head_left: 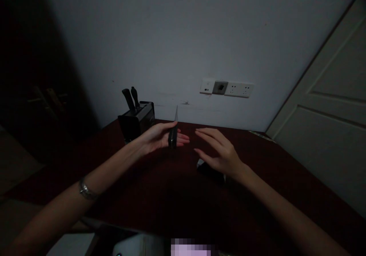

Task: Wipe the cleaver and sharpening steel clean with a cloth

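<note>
My left hand (pixel 160 137) holds a knife (pixel 172 137) over the table, its black handle lying across the fingers with the thumb pressed over it. The thin blade points up and away toward the wall. Several of the left fingers stretch out to the right beyond the handle. To the right of the knife, my right hand (pixel 221 151) is open, fingers and thumb apart, holding nothing. Beneath it sits a dark object (pixel 210 171) with a pale end; its kind cannot be made out, partly hidden by the hand.
Behind my left forearm stands a black knife block (pixel 137 119) with two dark handles sticking up. The dark red table (pixel 171 198) meets a pale wall with a row of sockets (pixel 225 88). A white door (pixel 328 115) is at the right.
</note>
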{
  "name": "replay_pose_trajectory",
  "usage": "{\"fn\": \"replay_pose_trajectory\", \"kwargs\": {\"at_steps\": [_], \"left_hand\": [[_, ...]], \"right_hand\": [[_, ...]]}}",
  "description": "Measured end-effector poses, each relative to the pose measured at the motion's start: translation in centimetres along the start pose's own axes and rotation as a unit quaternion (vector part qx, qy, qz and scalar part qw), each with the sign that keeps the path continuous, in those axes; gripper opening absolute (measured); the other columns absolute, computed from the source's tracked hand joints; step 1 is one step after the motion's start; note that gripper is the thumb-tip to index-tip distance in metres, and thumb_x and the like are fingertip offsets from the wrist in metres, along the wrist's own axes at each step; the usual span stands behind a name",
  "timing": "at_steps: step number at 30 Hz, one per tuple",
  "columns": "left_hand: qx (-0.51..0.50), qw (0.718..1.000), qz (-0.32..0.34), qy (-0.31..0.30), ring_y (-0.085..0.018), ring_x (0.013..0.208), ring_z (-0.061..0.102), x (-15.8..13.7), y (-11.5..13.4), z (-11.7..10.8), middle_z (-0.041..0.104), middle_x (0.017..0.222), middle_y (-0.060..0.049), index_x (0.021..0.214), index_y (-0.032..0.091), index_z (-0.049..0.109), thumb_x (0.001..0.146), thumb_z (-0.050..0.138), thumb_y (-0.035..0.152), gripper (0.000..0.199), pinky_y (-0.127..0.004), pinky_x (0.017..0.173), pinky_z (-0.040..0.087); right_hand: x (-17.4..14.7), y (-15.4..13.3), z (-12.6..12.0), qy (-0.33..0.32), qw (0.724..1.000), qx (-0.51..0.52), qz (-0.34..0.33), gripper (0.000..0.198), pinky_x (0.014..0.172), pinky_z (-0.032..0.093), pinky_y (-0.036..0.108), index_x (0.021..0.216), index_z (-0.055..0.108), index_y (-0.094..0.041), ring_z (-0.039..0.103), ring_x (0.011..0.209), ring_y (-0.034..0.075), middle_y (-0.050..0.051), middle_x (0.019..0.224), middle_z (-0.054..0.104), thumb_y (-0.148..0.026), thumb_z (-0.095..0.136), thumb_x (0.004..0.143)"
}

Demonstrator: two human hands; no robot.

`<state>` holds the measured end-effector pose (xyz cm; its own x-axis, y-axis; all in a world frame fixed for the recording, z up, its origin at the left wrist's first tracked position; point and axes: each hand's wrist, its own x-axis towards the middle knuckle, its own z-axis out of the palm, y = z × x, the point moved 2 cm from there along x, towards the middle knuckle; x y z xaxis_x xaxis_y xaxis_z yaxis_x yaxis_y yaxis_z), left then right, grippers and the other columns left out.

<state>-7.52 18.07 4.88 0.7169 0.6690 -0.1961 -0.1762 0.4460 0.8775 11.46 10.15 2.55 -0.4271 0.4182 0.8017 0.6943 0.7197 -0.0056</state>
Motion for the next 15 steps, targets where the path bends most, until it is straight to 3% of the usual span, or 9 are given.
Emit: {"fn": "replay_pose_trajectory", "kwargs": {"at_steps": [4,8,15], "left_hand": [[0.01,1.0,-0.005,0.006,-0.014,0.063,0.061,-0.4,-0.1,0.5,0.063,0.072,-0.009,0.085,0.007,0.056,0.085,0.049,0.027,0.022,-0.03,0.068,0.049],[0.015,1.0,0.007,0.022,-0.009,0.054,0.055,-0.8,-0.4,0.4,0.059,0.065,-0.003,0.079,0.009,0.057,0.083,0.053,0.03,0.021,-0.022,0.056,0.045],[0.012,1.0,0.016,0.009,-0.013,0.062,0.059,-1.8,-0.3,0.0,0.062,0.07,-0.006,0.083,0.01,0.057,0.084,0.05,0.038,0.029,-0.03,0.067,0.047]], "right_hand": [[3.4,-3.0,0.3,-0.032,0.994,-0.019,-0.106,0.045,0.093,0.045,0.042,0.122,0.047,-0.012,0.048,0.114,0.024,0.015,0.12,0.054,-0.026,0.056,0.08],[4.7,-3.6,2.2,-0.01,0.991,-0.038,-0.128,0.027,0.085,0.051,0.041,0.108,0.054,-0.009,0.055,0.102,0.024,0.016,0.105,0.06,-0.019,0.051,0.083],[6.6,-3.6,3.2,0.034,0.979,-0.023,-0.199,0.025,0.076,0.054,0.04,0.108,0.051,-0.009,0.057,0.096,0.024,0.016,0.096,0.061,-0.016,0.049,0.084]]}}
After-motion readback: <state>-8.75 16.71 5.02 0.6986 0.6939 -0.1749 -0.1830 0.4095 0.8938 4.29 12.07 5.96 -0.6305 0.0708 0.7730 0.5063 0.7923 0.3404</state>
